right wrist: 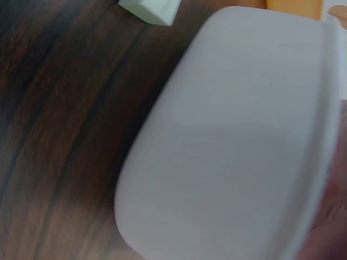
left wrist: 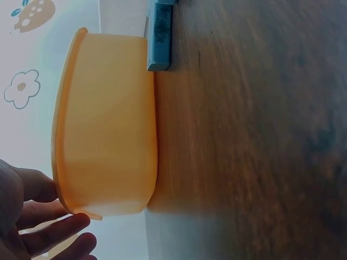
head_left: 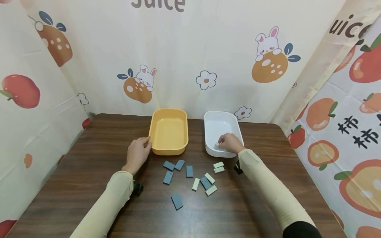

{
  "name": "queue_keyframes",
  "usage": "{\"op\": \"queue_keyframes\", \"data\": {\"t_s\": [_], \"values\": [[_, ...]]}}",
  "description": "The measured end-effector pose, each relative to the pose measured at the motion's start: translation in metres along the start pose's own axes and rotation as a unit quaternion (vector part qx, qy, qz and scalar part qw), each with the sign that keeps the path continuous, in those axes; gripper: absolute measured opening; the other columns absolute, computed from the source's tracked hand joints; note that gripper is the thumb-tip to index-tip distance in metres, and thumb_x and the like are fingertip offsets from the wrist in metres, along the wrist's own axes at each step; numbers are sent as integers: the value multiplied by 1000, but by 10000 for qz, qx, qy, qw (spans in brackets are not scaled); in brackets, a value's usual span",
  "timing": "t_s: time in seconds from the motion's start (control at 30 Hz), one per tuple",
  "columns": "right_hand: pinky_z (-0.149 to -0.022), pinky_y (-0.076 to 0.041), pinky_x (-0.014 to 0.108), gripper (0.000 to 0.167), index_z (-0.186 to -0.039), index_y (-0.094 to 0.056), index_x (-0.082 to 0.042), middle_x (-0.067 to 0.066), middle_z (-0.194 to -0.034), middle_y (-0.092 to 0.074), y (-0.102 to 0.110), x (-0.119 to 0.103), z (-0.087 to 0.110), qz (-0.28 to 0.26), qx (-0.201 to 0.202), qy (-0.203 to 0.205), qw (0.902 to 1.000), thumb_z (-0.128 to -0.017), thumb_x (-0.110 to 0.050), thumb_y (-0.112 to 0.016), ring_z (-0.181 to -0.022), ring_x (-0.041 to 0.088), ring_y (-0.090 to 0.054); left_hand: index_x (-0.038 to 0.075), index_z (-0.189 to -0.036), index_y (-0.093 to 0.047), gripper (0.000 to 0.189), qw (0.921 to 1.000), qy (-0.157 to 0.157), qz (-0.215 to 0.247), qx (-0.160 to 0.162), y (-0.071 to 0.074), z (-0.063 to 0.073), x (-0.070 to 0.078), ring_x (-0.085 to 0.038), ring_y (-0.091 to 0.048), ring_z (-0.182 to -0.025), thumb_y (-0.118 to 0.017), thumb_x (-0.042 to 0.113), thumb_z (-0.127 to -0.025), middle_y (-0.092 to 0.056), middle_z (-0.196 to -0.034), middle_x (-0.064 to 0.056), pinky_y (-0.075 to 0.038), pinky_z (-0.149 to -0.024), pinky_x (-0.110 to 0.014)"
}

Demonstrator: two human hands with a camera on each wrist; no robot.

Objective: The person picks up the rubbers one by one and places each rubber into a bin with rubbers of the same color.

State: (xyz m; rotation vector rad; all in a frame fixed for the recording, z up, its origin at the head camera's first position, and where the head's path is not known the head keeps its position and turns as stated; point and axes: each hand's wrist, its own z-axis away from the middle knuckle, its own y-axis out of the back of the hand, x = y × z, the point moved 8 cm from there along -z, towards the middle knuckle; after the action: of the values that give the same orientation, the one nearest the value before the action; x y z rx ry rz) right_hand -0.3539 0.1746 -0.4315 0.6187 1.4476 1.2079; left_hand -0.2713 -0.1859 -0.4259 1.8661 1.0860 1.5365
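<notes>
The brown table (head_left: 226,211) spans the view; its bare wood could let a tub slide if one were nudged hard. On it the yellow tub (head_left: 170,152) stands to the left and the white tub (head_left: 218,129) to the right, apart from each other. A wrist or cuff catching the white tub's near rim could tip or shift it.

The left hand (head_left: 138,152) seems to pinch the left rim of the yellow tub between thumb and finger. Pulling or pressing there might tilt it, since only that one side is held.

The right hand (head_left: 232,143) reaches over into the white tub, fingers curled with a pale block (head_left: 217,144) at their tips, low inside near the front wall. The right wrist view hides the fingertips behind the tub, so how firm the pinch is I cannot tell; a loose one could drop the block crookedly.

Six blue blocks (head_left: 177,201) lie scattered on the table. One sits tight between two of the smaller loose pale pieces (head_left: 211,190), so fingers going for either colour there could easily take the wrong one or knock its neighbours away.
</notes>
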Motion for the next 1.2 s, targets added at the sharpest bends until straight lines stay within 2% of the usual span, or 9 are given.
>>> {"op": "queue_keyframes", "data": {"t_s": [0.1,0.33,0.43,0.7,1.0,1.2], "values": [[-76,-50,35,15,-90,-75,-2,14,-94,-74,-6,1,-6,-3,-152,-41,9999,-83,-15,-72,-82,23,-62,2,-126,-65,35,10000,-6,7,26,0,0,-1,-42,-59,-108,-56,19,-97,-65,-125,-22,-45,-93,-56],[-74,-48,31,13,-92,-75,-3,11,-96,-73,-19,18,-16,-151,-709,-509,9961,-84,-12,-70,-82,20,-58,2,-125,-65,35,10000,-25,8,16,-1,0,-2,-42,-58,-112,-57,19,-96,-65,-125,-21,-44,-95,-57],[-74,-47,30,13,-92,-75,-4,10,-96,-72,-23,21,-20,-187,-810,-610,9947,-84,-13,-71,-83,21,-58,2,-125,-65,34,10000,-31,17,9,-2,0,-2,-42,-58,-112,-58,18,-96,-65,-125,-21,-44,-95,-56],[-75,-47,32,12,-88,-74,-5,9,-92,-71,-23,15,-25,-82,-759,-562,9955,-81,-15,-73,-83,21,-58,2,-124,-66,34,9999,-73,7,90,0,-1,-2,-42,-57,-113,-59,18,-96,-66,-124,-20,-44,-95,-57],[-74,-47,32,16,-91,-73,-5,9,-94,-71,-13,8,-16,-109,-590,-551,9967,-87,-19,-68,-83,21,-59,2,-126,-64,35,10000,-70,-4,-24,-1,-1,-2,-43,-56,-116,-58,20,-97,-65,-127,-20,-42,-98,-57],[-75,-47,33,21,-92,-72,-3,10,-93,-72,-3,0,-11,-137,-363,-411,9984,-90,-22,-66,-83,21,-59,2,-126,-65,34,10000,-78,1,14,-2,-1,-3,-43,-56,-115,-58,19,-97,-65,-125,-20,-43,-98,-56]]}}
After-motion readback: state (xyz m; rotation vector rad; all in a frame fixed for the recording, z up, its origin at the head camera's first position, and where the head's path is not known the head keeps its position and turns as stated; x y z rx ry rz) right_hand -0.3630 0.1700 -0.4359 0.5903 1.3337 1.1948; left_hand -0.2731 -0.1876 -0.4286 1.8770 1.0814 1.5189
